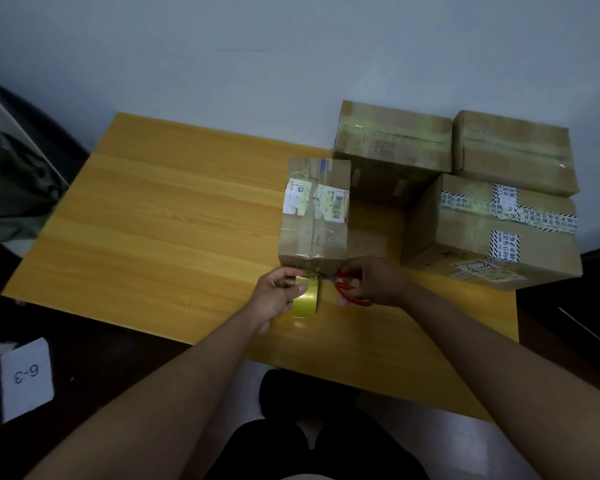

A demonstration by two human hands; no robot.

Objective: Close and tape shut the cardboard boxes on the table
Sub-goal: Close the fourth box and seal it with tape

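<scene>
Near the table's point(153, 237) edge, left hand point(278, 296) grips the tape point(306, 299); right hand point(371, 282) pinches scissors point(347, 289) (blades at the strip). Slack could wrinkle or re-stick the cut end on the box point(314, 216).

The left hand point(280, 295) covers the near side of the tape roll point(306, 300), so its core cannot be seen, and the right hand point(373, 284) hides most of the red scissors point(347, 289), leaving only parts of the handles and a short stretch of blade in view. The print on the labels of the small box point(314, 213) and of the striped-tape box point(492, 230) at the counter's point(153, 220) right edge is too small to read. The counter's near right corner is hidden behind the right forearm.
</scene>
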